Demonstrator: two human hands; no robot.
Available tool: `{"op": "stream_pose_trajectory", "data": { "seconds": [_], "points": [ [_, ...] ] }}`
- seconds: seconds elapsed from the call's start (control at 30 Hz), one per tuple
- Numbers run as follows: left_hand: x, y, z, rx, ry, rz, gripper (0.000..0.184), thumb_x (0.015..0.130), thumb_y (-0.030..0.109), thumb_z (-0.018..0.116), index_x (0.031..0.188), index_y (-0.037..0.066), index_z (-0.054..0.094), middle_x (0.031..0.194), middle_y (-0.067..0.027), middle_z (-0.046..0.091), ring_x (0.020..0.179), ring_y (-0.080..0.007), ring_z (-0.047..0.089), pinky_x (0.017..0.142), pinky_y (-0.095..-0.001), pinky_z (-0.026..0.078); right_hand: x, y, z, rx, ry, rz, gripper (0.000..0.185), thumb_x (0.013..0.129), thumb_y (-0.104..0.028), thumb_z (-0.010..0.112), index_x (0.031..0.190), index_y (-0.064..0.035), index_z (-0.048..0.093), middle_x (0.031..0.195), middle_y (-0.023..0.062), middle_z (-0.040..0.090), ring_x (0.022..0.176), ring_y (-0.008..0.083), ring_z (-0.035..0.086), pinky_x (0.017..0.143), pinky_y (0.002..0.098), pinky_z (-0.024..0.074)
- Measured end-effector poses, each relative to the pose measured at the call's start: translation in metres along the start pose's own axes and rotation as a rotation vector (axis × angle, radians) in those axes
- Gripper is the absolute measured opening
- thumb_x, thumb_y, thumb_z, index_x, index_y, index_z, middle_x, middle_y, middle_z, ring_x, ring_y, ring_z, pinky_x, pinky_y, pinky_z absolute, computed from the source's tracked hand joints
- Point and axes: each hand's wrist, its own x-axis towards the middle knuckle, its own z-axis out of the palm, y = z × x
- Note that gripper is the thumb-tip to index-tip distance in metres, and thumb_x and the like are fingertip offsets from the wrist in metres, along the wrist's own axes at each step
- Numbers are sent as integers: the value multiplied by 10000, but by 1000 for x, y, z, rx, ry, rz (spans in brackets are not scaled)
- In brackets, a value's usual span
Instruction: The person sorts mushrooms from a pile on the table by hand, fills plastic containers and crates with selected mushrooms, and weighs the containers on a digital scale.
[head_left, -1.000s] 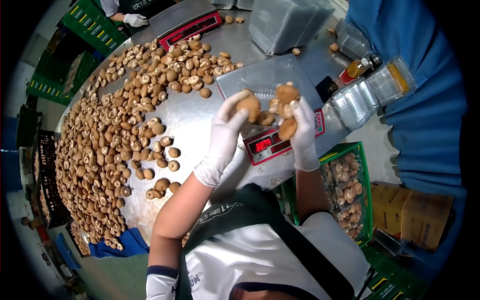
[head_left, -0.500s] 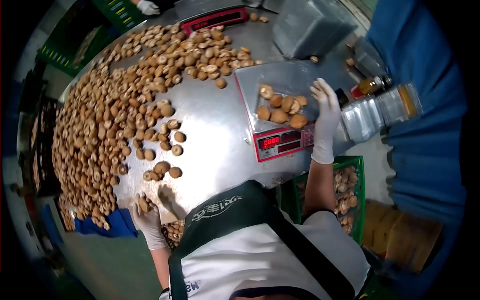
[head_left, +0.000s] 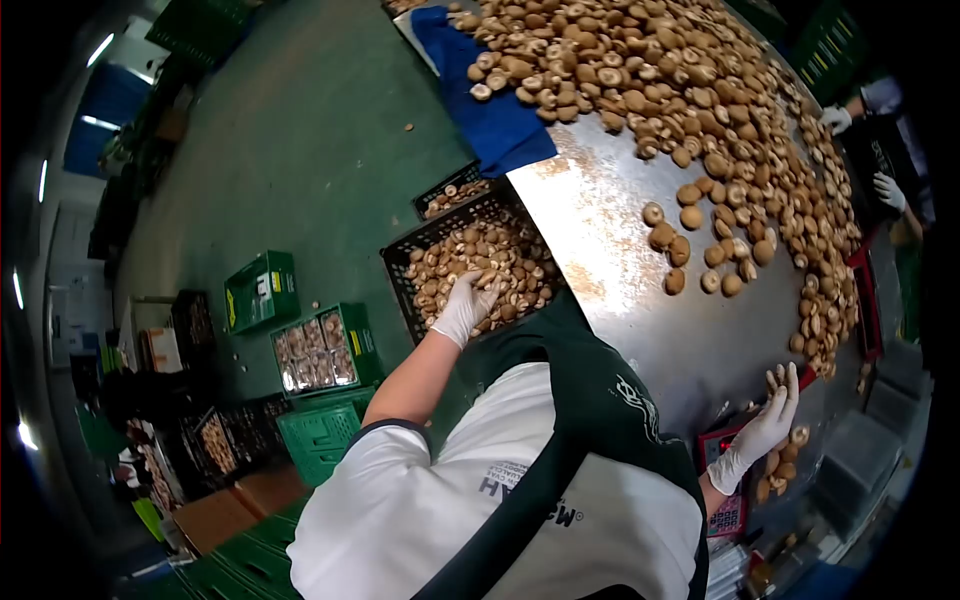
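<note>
My left hand (head_left: 465, 310), in a white glove, reaches into a black crate (head_left: 402, 291) full of brown mushrooms (head_left: 440, 257). Its fingers are bent around a mushroom among the others. Off to the right, my gloved right hand (head_left: 765, 430) is raised beside the red-framed scale (head_left: 728, 517), with a small brown mushroom at its fingertips. Part of the scale is hidden behind this hand and wrist. More mushrooms (head_left: 783, 466) lie close to the right hand, over the scale.
A large mushroom pile (head_left: 700, 90) covers much of the metal table (head_left: 640, 335). Blue cloth (head_left: 500, 135) hangs over its corner. Another person's gloved hands (head_left: 862, 150) are across the table. Green crates (head_left: 315, 350) stand on the floor. Clear plastic boxes (head_left: 860, 460) are at right.
The view has swung left toward the floor and crates. My left hand has gone from the scale to the black crate. My right hand has stayed near the scale.
</note>
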Motion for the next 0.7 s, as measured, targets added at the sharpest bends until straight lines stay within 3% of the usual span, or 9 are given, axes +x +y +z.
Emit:
{"op": "stream_pose_trajectory", "data": {
  "seconds": [0.17, 0.2, 0.23, 0.27, 0.3, 0.33, 0.43, 0.5, 0.7],
  "points": [
    [22, 57, 43, -186, 94, 350, 245, 981, 208, 520, 1069, -20, 500, 1099, -196, 573, 925, -311, 647, 733, -394, 617, 8, -17, 22, -65, -148, -39, 350, 1024, -107, 414, 1311, 39, 552, 1213, 158, 629, 1059, 232, 621, 963, 349, 461],
    [46, 93, 30, -4, -61, 249, 212, 978, 220, 516, 1040, 18, 517, 1018, -174, 599, 874, -297, 658, 682, -390, 601, 8, -17, 26, -32, -159, -26, 341, 1020, -92, 419, 1301, 42, 559, 1208, 147, 633, 1051, 222, 623, 956, 345, 472],
    [75, 121, 32, 55, -65, 387, 247, 948, 220, 562, 1051, -1, 521, 1041, -203, 570, 916, -321, 621, 808, -413, 583, 8, -15, 30, -28, -167, -14, 333, 1011, -75, 428, 1290, 40, 569, 1203, 143, 635, 1047, 220, 625, 950, 341, 480],
    [83, 142, 45, 262, -136, 405, 302, 949, 309, 554, 1062, 28, 557, 1073, -198, 565, 928, -323, 619, 798, -403, 573, 6, -23, 35, -74, -179, -32, 319, 1001, -57, 437, 1264, 37, 591, 1191, 139, 643, 1036, 211, 630, 941, 333, 487],
    [24, 119, 100, 600, 67, 542, 402, 953, 386, 526, 1162, 43, 553, 1125, -188, 544, 950, -326, 614, 846, -454, 547, 6, -22, 37, -48, -208, -56, 304, 986, -35, 456, 1240, 36, 609, 1175, 132, 651, 1025, 199, 637, 935, 320, 490],
    [35, 129, 122, 576, 226, 432, 356, 957, 453, 444, 1153, 200, 601, 1024, -111, 646, 979, -237, 615, 843, -476, 495, 6, -23, 41, -53, -207, -27, 291, 977, -19, 472, 1221, 39, 618, 1168, 127, 655, 1022, 190, 639, 930, 309, 490],
    [45, 122, 160, 582, 480, 529, 546, 890, 425, 613, 1312, 88, 535, 1237, -189, 575, 1039, -247, 603, 960, -389, 434, 3, -11, 48, -4, -241, 12, 270, 964, -9, 493, 1192, 35, 632, 1146, 117, 659, 1019, 187, 640, 924, 299, 492],
    [58, 110, 160, 971, 162, 1119, 635, 927, 308, 611, 1394, -70, 408, 1369, -220, 487, 1232, -293, 490, 1021, -366, 399, -2, -4, 56, -94, -276, 50, 265, 938, -18, 523, 1168, 1, 653, 1117, 116, 670, 1007, 182, 642, 917, 293, 487],
    [4, -41, 237, 1504, -397, 1370, 484, 944, 213, 589, 1350, -27, 481, 1367, -187, 498, 1259, -308, 484, 1070, -377, 372, -13, 35, 93, -85, -673, 86, 244, 922, -85, 572, 1140, 3, 639, 1095, 144, 663, 1024, 251, 634, 928, 316, 473]
  ]
}}
